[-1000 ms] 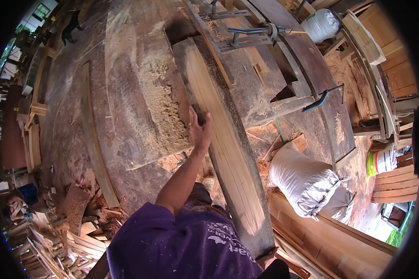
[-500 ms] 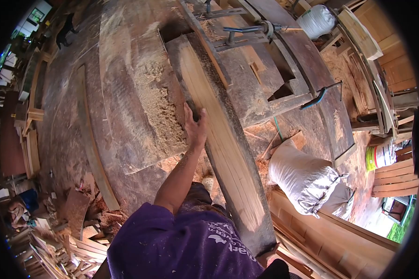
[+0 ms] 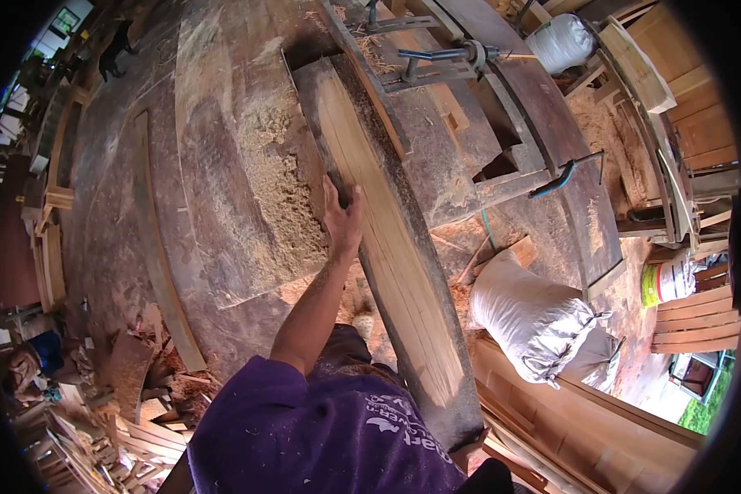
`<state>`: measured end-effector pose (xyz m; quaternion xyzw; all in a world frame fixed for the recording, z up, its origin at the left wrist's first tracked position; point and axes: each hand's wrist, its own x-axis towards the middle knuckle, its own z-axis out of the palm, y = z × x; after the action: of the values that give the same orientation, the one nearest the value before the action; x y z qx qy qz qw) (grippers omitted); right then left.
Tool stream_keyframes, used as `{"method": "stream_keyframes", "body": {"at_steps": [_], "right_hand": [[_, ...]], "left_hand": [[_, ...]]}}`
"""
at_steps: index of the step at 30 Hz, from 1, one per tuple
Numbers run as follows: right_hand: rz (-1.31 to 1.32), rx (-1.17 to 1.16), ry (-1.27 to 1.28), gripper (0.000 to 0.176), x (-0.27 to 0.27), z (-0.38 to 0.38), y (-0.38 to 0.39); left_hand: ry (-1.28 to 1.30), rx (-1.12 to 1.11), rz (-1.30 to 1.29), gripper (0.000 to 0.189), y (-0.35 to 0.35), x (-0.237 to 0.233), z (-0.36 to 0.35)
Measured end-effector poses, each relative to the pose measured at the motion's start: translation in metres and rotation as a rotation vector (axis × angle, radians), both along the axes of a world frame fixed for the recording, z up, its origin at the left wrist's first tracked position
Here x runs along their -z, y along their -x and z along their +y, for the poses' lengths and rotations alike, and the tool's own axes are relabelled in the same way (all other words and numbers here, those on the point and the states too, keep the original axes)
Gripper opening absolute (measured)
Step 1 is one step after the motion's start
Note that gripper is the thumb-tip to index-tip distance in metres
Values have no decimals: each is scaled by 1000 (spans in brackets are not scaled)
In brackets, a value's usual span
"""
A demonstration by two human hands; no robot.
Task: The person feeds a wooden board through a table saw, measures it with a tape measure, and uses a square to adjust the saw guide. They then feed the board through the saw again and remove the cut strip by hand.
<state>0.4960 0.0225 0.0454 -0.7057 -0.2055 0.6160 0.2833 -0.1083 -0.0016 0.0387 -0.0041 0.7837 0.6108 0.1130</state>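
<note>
A long, thick wooden plank (image 3: 391, 247) with a pale bare face and dark rough edges slants from the machine table down to my body. My left hand (image 3: 343, 221) grips its left edge midway along, thumb on the top face and fingers down the side. At the near end, my right hand (image 3: 469, 451) is closed against the plank's end corner; most of it is hidden by the plank and my purple shirt. The plank's far part lies beside a long straight fence (image 3: 366, 82) on the table.
Sawdust (image 3: 286, 185) is heaped on the table left of the plank. Clamps (image 3: 566, 174) with blue handles sit to the right. A full white sack (image 3: 527, 309) stands right of the plank. A thin board (image 3: 158, 239) and scrap wood (image 3: 132, 445) lie at left.
The plank and my left hand have shifted very slightly forward along the fence. My head view has moved a little; both hands keep their places on the plank.
</note>
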Motion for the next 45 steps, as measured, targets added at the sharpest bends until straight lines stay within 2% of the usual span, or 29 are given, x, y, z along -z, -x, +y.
{"method": "stream_keyframes", "body": {"at_steps": [3, 7, 14, 19, 21, 22, 23, 25, 28, 30, 33, 37, 39, 41, 45], "right_hand": [[-16, -32, -21, 76, 0, 1, 4], [28, -6, -4, 76, -26, 0, 40], [65, -47, 60, 90, -34, -1, 49], [147, -53, 43, 89, -42, -1, 59], [142, -70, 28, 89, -27, -1, 45], [122, -69, 7, 88, -21, 2, 36], [82, -27, -8, 88, -20, 1, 37], [179, -5, 17, 90, -34, -2, 57], [118, 3, 33, 90, -31, -1, 49], [146, -5, 20, 88, -26, 0, 48], [178, -14, 9, 86, -17, 2, 44], [339, -31, 60, 83, -7, 2, 37], [329, -12, 66, 83, -10, 1, 44], [207, 3, 69, 82, -17, 3, 56], [232, -23, 49, 83, 0, 4, 46]], "left_hand": [[38, -6, 14, 88, 4, 1, 0], [-9, -18, 4, 88, 5, -7, 1], [89, -27, 121, 86, 16, 21, 2], [-47, -10, -19, 98, 5, 3, -1], [-24, 55, 22, 105, -29, -4, -8], [-187, 96, 33, 107, -53, 11, -11], [-175, 109, 72, 105, -78, 21, -12], [-170, 81, 72, 103, -85, 20, -6], [-268, 75, 23, 97, -92, 24, -9], [50, 90, 142, 97, -86, 40, -10], [-102, 65, 54, 97, -83, 23, -8], [-70, 52, 35, 96, -80, 11, -7], [-179, 20, -16, 96, -74, 18, -6], [-158, 42, 4, 96, -67, 22, -6], [-87, 55, -18, 96, -61, 13, -7]]}}
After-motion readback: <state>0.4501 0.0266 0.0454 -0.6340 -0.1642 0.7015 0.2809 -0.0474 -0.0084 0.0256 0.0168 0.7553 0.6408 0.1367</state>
